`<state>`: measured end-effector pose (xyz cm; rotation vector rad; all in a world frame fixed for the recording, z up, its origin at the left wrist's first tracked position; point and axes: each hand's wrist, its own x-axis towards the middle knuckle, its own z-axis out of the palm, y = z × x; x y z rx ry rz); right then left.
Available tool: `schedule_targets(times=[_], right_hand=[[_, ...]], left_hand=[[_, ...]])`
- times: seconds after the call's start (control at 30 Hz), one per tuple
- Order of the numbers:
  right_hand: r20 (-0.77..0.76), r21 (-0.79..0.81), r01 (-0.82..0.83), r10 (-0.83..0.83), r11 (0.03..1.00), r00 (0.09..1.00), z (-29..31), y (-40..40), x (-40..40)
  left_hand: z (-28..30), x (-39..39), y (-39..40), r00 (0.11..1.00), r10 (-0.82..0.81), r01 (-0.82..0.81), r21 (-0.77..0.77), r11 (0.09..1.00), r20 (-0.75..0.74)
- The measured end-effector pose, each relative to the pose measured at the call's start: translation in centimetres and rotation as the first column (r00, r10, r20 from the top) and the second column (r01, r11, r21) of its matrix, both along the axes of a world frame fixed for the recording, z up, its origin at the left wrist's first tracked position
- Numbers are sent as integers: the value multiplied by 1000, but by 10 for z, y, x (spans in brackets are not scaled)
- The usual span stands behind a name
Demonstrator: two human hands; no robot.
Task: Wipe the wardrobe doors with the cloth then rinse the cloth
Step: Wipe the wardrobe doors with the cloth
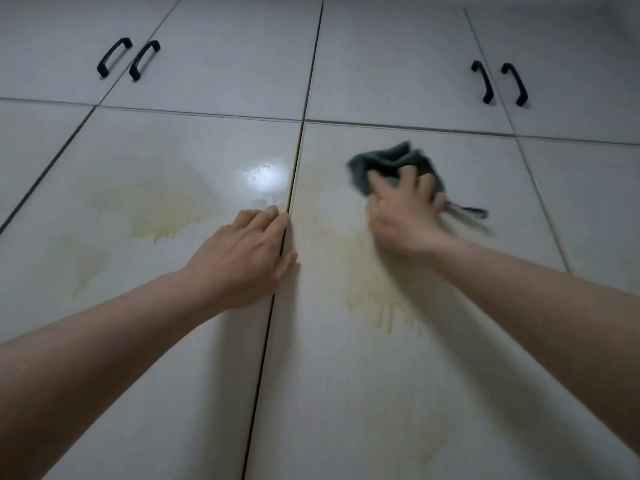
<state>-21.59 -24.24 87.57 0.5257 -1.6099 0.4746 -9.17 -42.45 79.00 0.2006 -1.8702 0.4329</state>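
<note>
Across the whole view, we face a bank of glossy white wardrobe doors [398,375], seen from close and looking upward, split by dark seams into tall lower panels and shorter upper ones. Pale yellow stains [377,292] with drip trails run over the two lower doors nearest us, one patch on the left door and a larger one on the right. Our left hand [242,258] lies flat and spread, holding nothing, its fingertips touching the seam between those two doors. Our right hand [405,209] presses a bunched dark grey cloth [391,164] against the right door, fingers splayed over it, just above the larger stain. Two pairs of black handles [128,58] sit on the upper doors, well apart. We judge the wiping only partly done: both stains are plainly there, and rinsing is yet to come. Motion blur smears the right hand and a loose strip trailing from the cloth, so its fold is hard to read. No sink or water shows, and the door bottoms are cut off.
</note>
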Motion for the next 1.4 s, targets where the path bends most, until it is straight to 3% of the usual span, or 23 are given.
schedule_targets(times=[0.07,0.13,0.3,0.37,0.47,0.57,0.7,0.83,0.9,1.0,1.1,1.17,1.27,1.4], right_hand=[[-72,166,-52,65,985,995,-35,-19,7],[-78,195,-41,57,980,995,-41,-9,2],[209,-240,75,-24,968,978,-12,71,-29],[249,-317,112,-31,942,968,-22,72,-30],[161,-220,114,-79,969,984,-53,32,-15],[14,30,70,-70,997,997,-76,-6,8],[-53,160,38,-30,986,998,-38,9,7],[90,-167,-17,32,986,995,17,62,-20],[58,-222,6,7,975,998,16,60,-23],[-120,27,-104,106,994,987,-21,6,-5],[-290,348,-99,208,932,934,-56,-40,19],[-341,404,-61,212,913,916,-47,-36,15],[-315,228,-47,119,973,942,4,5,-12],[-52,-82,-32,28,996,998,43,45,-26]], left_hand=[[-4,-2,-2,1000,-14,14,-27,1000,-14],[-6,-6,-5,999,-23,21,-53,998,-29],[-8,-11,-13,994,-63,53,-108,993,-90],[-9,-14,-17,992,-69,55,-128,990,-105],[-11,-16,-15,989,-84,68,-128,989,-124],[-12,-18,-12,986,-89,70,-131,989,-145],[-12,-18,-17,986,-69,47,-145,988,-151],[-12,-20,-16,989,-23,3,-141,990,-143],[-11,-20,-13,989,-4,-17,-136,991,-149],[-14,-21,-12,984,-1,-22,-131,991,-176],[-12,-19,-5,988,19,-41,-141,989,-152],[-12,-15,-6,993,48,-65,-158,985,-111],[-17,-5,-9,993,73,-91,-196,977,-97],[-26,6,-15,994,95,-104,-202,974,-52]])
